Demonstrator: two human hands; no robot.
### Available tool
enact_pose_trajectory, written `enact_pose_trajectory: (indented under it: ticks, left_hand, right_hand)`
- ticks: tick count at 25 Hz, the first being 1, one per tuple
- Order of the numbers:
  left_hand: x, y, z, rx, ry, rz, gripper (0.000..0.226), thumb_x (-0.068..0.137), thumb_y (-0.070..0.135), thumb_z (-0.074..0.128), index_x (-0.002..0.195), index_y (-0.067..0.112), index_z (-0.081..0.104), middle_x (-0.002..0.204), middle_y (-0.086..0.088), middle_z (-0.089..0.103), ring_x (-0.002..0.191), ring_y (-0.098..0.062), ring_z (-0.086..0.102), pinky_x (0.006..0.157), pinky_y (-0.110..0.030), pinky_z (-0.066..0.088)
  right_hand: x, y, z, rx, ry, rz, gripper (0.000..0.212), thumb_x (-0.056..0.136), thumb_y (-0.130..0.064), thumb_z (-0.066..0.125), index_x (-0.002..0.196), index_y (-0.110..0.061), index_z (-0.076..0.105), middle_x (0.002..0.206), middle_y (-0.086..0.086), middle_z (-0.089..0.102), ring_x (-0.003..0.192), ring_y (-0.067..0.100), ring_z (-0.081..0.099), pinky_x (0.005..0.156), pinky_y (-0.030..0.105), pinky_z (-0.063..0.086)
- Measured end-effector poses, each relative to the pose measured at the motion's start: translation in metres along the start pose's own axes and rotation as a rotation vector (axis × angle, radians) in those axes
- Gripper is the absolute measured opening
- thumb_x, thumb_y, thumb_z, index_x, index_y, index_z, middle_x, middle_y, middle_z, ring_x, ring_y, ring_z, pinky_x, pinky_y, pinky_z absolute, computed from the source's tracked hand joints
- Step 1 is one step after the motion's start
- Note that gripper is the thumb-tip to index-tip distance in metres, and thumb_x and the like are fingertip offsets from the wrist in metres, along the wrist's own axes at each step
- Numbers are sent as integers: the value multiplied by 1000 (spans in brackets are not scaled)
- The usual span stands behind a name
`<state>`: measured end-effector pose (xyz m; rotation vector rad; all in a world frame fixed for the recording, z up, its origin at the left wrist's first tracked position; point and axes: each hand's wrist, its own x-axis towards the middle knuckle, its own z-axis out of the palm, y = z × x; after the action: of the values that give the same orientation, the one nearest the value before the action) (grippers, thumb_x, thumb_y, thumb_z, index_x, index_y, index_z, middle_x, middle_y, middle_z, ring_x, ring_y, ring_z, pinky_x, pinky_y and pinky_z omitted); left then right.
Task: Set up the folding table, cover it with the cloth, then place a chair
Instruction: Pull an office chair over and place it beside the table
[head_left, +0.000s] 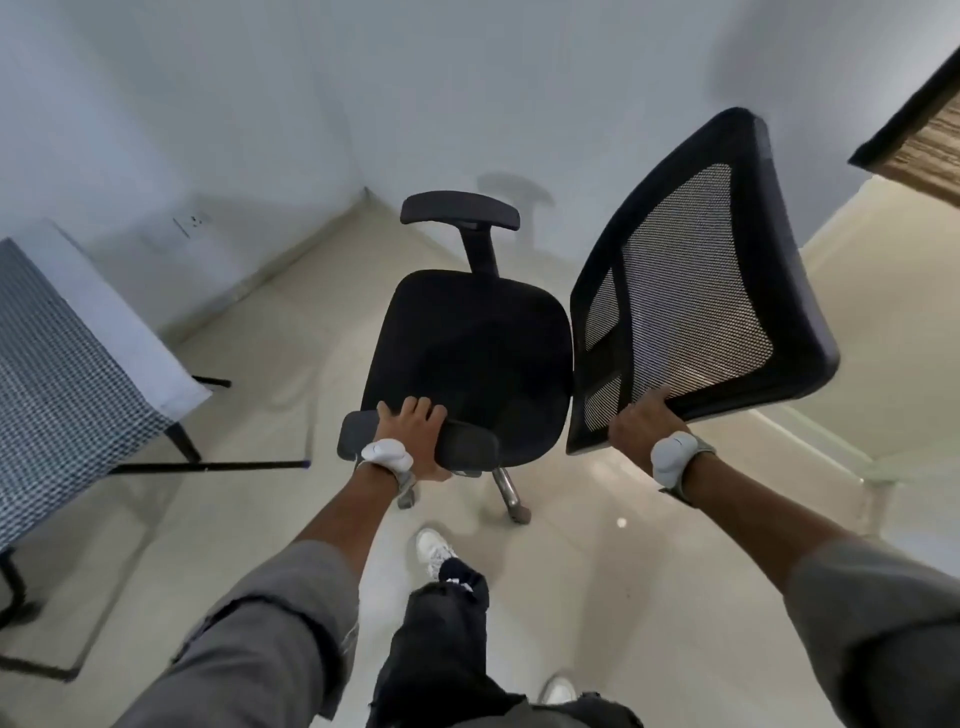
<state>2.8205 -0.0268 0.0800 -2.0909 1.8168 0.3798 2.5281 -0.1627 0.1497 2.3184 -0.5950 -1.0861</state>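
A black office chair (470, 358) with a padded seat, two armrests and a mesh backrest (696, 291) stands in the middle of the pale floor, in front of me. My left hand (410, 431) grips its near armrest. My right hand (641, 426) holds the lower edge of the mesh backrest. The folding table (179, 436) stands at the left on its black legs. A blue-and-white checked cloth (62, 374) covers it and hangs over its end.
White walls meet in a corner behind the chair, with a wall socket (193, 222) low on the left wall. A wooden door frame (919, 150) and a lighter floor lie at the right. My feet in white shoes (434, 551) stand just behind the chair's wheeled base.
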Motion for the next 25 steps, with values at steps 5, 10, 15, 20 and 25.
enact_pose_trajectory:
  ticks: [5, 10, 15, 20, 25]
  left_hand:
    - [78, -54, -30, -5, 25, 123, 86, 61, 68, 65, 129, 21, 42, 122, -3, 54, 110, -28, 52, 93, -48, 40]
    - [121, -98, -51, 6, -11, 169, 87, 57, 70, 64, 127, 23, 43, 121, -2, 56, 110, -27, 53, 90, -44, 40]
    - [133, -145, -54, -19, -44, 143, 87, 55, 70, 63, 126, 25, 42, 120, 0, 57, 109, -25, 53, 87, -43, 43]
    - [130, -217, -48, -53, -75, 9, 90, 55, 72, 65, 129, 26, 40, 121, 1, 56, 111, -25, 53, 89, -42, 43]
    - [118, -264, -35, -130, -112, -134, 91, 55, 70, 68, 129, 25, 40, 122, 0, 55, 114, -25, 51, 94, -45, 43]
  right_hand:
    - [63, 31, -21, 26, -20, 41, 34, 96, 0, 39, 100, -14, 69, 95, 8, 73, 90, 30, 69, 94, 67, 44]
    - [103, 42, -37, 76, -28, 48, 34, 94, 0, 37, 98, -10, 69, 93, 14, 72, 89, 31, 68, 91, 68, 44]
    - [140, 50, -84, 81, -32, 39, 34, 95, 5, 38, 107, -6, 68, 102, 15, 72, 99, 36, 66, 94, 71, 41]
    - [194, 51, -159, 38, 4, -35, 33, 98, 4, 38, 114, -2, 66, 110, 17, 70, 112, 47, 61, 96, 73, 39]
    - [249, 50, -209, -14, 62, -71, 32, 98, 2, 41, 118, -6, 65, 114, 13, 70, 115, 44, 60, 100, 71, 37]
